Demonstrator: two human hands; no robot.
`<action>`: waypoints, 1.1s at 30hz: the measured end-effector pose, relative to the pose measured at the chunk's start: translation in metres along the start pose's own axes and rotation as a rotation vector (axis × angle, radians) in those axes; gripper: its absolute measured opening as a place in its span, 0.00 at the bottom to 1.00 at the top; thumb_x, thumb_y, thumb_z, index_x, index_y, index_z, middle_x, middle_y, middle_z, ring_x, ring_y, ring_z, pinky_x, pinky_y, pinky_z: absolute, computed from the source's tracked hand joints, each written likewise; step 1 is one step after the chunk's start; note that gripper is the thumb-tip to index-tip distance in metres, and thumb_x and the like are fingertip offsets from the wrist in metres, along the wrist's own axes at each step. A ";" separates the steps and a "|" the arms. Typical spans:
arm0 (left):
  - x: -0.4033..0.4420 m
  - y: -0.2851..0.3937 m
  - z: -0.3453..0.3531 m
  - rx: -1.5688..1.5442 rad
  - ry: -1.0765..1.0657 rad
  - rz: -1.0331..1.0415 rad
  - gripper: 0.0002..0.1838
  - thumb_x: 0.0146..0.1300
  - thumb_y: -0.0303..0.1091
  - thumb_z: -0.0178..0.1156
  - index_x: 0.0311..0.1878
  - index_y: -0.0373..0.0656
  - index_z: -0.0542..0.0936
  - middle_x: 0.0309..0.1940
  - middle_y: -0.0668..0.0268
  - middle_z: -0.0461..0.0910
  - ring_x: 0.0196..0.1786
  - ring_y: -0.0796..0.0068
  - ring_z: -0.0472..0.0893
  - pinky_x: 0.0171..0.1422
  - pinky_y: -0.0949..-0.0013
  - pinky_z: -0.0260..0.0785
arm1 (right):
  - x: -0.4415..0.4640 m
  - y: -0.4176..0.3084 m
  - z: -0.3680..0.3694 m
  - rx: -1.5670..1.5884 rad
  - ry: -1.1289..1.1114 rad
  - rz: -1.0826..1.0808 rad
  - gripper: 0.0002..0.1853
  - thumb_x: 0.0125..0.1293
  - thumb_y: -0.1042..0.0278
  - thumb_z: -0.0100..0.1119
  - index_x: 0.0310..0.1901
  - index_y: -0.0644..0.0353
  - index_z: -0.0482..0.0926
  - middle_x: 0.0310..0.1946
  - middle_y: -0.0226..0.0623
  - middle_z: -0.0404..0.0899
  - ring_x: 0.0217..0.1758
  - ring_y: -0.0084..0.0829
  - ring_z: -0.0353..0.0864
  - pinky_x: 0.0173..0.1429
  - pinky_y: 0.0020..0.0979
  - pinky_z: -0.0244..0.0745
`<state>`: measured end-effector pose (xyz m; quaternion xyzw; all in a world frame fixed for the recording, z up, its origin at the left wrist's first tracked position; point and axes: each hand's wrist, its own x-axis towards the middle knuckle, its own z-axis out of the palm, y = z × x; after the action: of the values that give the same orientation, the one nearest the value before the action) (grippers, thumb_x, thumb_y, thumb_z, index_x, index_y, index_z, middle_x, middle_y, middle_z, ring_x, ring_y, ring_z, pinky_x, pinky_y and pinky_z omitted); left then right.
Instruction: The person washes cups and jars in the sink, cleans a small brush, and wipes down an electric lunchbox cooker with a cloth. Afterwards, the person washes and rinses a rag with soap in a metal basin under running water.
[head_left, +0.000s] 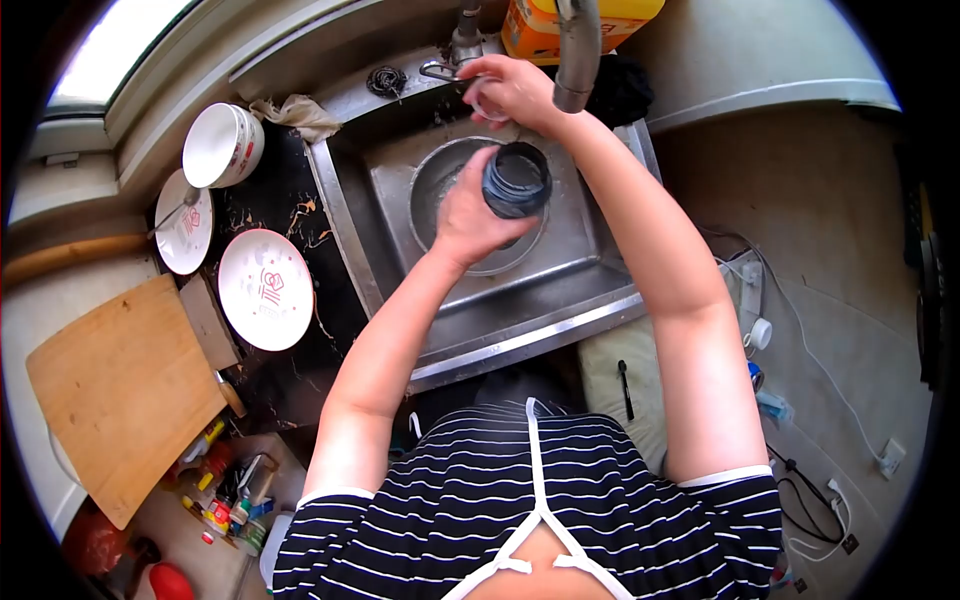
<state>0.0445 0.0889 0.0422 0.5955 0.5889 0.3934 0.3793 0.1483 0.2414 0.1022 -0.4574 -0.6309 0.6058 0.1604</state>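
My left hand [468, 212] is wrapped round a dark, translucent jar [517, 182], its open, threaded mouth turned up toward me. Below the jar, a round metal basin [425, 200] sits in the steel sink [385, 190]. My right hand [515, 95] is at the back of the sink, beside the tap's lever [438, 70]. Its fingers are curled round a small, clear round piece [490, 100], whose exact kind I cannot make out. I cannot tell whether the fingertips touch the lever. The tap's spout [577, 60] rises over my right wrist.
Stacked bowls [212, 147], a plate with a spoon [182, 235] and another plate [265, 290] stand on the dark counter left of the sink. A wooden cutting board [125, 390] lies nearer. A steel scrubber [386, 82] and an orange-yellow container [535, 30] are behind the sink.
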 end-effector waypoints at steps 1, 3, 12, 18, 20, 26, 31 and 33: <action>0.002 -0.002 -0.003 0.023 0.029 -0.026 0.49 0.35 0.44 0.76 0.63 0.48 0.64 0.53 0.56 0.76 0.55 0.54 0.77 0.59 0.57 0.70 | -0.019 0.011 0.000 0.013 0.116 -0.097 0.14 0.66 0.73 0.48 0.52 0.64 0.72 0.39 0.38 0.80 0.39 0.26 0.83 0.40 0.26 0.79; 0.005 -0.004 0.000 0.087 0.046 -0.047 0.47 0.34 0.45 0.76 0.62 0.48 0.66 0.52 0.56 0.77 0.55 0.55 0.78 0.58 0.57 0.70 | -0.054 0.035 0.006 -0.287 0.284 -0.404 0.09 0.65 0.78 0.53 0.46 0.64 0.72 0.41 0.36 0.77 0.43 0.26 0.81 0.48 0.26 0.77; -0.009 0.030 0.016 0.181 -0.004 0.285 0.44 0.35 0.39 0.75 0.60 0.48 0.67 0.50 0.59 0.77 0.51 0.55 0.79 0.53 0.55 0.73 | -0.137 0.051 0.016 -0.117 0.455 -0.288 0.08 0.61 0.73 0.61 0.42 0.62 0.80 0.49 0.36 0.73 0.52 0.27 0.74 0.57 0.29 0.71; -0.018 0.043 0.021 0.176 0.002 0.382 0.46 0.35 0.39 0.76 0.61 0.47 0.66 0.51 0.58 0.76 0.53 0.55 0.78 0.55 0.55 0.71 | -0.162 0.039 0.009 0.072 0.411 -0.133 0.12 0.52 0.72 0.67 0.39 0.56 0.80 0.52 0.37 0.68 0.60 0.36 0.66 0.64 0.34 0.65; -0.021 0.048 0.018 0.169 0.026 0.354 0.45 0.35 0.39 0.77 0.61 0.46 0.66 0.51 0.58 0.77 0.52 0.54 0.78 0.55 0.56 0.72 | -0.176 0.032 0.007 -0.060 0.532 -0.285 0.11 0.53 0.70 0.67 0.40 0.55 0.81 0.52 0.37 0.68 0.60 0.36 0.66 0.65 0.35 0.63; -0.031 0.058 0.009 0.093 0.093 0.330 0.47 0.35 0.41 0.77 0.62 0.45 0.65 0.52 0.57 0.76 0.53 0.54 0.78 0.56 0.55 0.70 | -0.200 0.009 0.007 -0.784 0.440 -0.523 0.26 0.52 0.38 0.65 0.44 0.49 0.83 0.67 0.38 0.64 0.72 0.45 0.57 0.73 0.47 0.50; -0.045 0.063 0.008 0.085 0.169 0.398 0.48 0.34 0.46 0.78 0.62 0.45 0.65 0.52 0.57 0.76 0.54 0.54 0.78 0.57 0.54 0.70 | -0.206 0.003 0.014 -0.736 0.353 -0.537 0.27 0.46 0.45 0.72 0.46 0.53 0.82 0.67 0.39 0.64 0.71 0.46 0.59 0.72 0.51 0.52; -0.044 0.065 0.006 0.165 0.123 0.338 0.49 0.34 0.46 0.78 0.62 0.44 0.65 0.53 0.56 0.76 0.54 0.53 0.78 0.57 0.54 0.70 | -0.207 0.004 0.015 -0.776 0.375 -0.538 0.29 0.44 0.48 0.74 0.48 0.53 0.81 0.67 0.40 0.64 0.70 0.47 0.60 0.72 0.50 0.53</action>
<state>0.0763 0.0434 0.0988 0.6897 0.5329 0.4377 0.2209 0.2481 0.0719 0.1682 -0.4057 -0.8652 0.1714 0.2396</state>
